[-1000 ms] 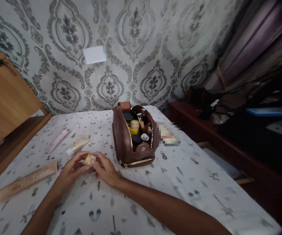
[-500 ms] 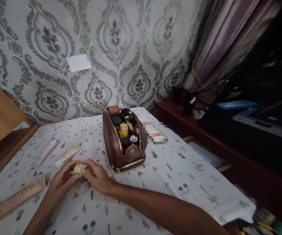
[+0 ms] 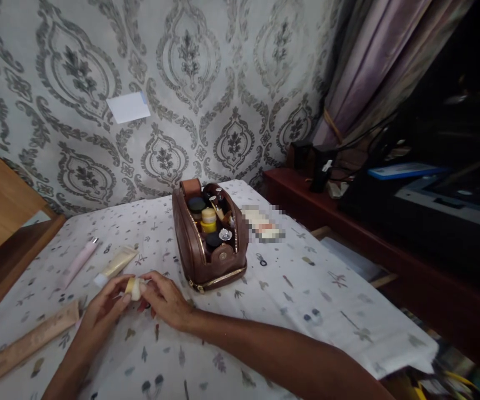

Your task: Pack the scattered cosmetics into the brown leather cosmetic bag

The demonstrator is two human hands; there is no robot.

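A small jar with a yellow lid and pale body is held between both hands, left of centre. My left hand has its fingers closed round the lid side. From the right, my right hand grips the pale side with its fingertips. Behind and to the right stands an unzipped brown bag holding yellow jars, dark-lidded containers and small bottles. Beyond my left hand lie a cream-coloured tube and a pink tube. A long beige tube lies at the lower left.
A patterned white cloth covers the surface. Right of the bag lies a blurred flat item. A wooden piece of furniture borders the left; a dark red shelf with an open drawer borders the right.
The view has shifted slightly. The jar is turned a little between my hands, and both hands keep their hold on it.
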